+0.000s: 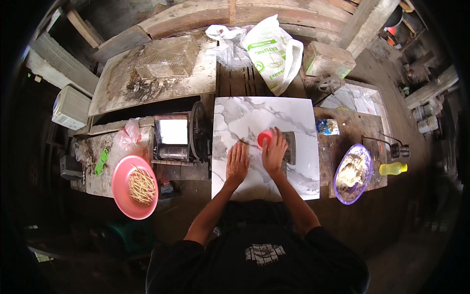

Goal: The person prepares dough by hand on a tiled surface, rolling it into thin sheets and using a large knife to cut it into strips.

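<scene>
A white, grey-veined marble-patterned board lies in front of me. My left hand rests flat on its left half, fingers stretched out and close together; anything under the palm is hidden. To the right, my right hand has its thumb and fingers on a small red round thing, which looks like a cup or lid. Just beside that hand, partly covered by it, is a flat grey rectangular thing, whose kind I cannot make out.
At left, a pink basin holds thin pale sticks or strips, near a hand-cranked roller machine. At right stand a purple basin with pale dough-like stuff and a yellow bottle. A white-green bag sits behind the board.
</scene>
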`<action>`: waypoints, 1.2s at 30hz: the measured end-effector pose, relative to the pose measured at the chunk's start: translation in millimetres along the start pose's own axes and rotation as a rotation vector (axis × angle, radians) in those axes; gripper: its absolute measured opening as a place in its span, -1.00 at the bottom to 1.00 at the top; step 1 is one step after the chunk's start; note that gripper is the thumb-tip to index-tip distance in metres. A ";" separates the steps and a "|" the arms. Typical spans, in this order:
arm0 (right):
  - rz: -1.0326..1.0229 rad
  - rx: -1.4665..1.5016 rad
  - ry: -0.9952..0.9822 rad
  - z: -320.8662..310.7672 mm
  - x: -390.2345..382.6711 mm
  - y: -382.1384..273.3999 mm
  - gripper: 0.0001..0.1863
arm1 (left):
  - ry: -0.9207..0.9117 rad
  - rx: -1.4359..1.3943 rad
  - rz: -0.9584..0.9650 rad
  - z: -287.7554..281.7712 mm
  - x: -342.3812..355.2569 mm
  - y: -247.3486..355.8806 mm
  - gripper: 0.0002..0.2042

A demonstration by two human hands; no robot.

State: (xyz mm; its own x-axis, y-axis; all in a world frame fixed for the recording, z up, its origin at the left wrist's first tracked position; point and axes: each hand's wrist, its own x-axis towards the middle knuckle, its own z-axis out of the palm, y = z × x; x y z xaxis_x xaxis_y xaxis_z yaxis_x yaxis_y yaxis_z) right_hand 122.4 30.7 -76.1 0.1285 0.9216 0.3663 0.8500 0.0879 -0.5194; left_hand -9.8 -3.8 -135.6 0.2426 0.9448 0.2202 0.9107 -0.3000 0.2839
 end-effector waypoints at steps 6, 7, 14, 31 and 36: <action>-0.297 0.213 -0.165 7.0 -26.7 -15.3 -0.64 | -0.070 -0.003 -0.008 -1.9 -16.0 6.1 -0.48; -0.339 0.218 -0.198 5.1 -28.7 -19.5 -0.63 | -0.036 0.025 0.021 -3.6 -18.6 5.5 -0.47; -0.473 0.247 -0.346 25.7 -43.4 -7.5 -0.60 | -0.088 -0.012 0.077 -15.5 -32.1 4.9 -0.46; -0.490 0.055 -0.511 84.0 11.6 -4.9 -0.63 | 0.022 -0.426 -0.218 -8.4 15.2 -43.4 -0.57; -0.473 -0.068 -0.514 88.8 15.0 -7.2 -0.76 | -0.019 -0.408 -0.260 3.8 26.9 -44.4 -0.58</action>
State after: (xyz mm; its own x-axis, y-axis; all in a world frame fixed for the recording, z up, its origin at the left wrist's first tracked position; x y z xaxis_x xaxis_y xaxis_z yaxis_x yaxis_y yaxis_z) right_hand 72.8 77.4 -135.5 -0.5066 0.8536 0.1212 0.7873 0.5153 -0.3386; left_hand -42.4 35.4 -145.9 0.0338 0.9964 0.0776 0.7375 -0.0772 0.6710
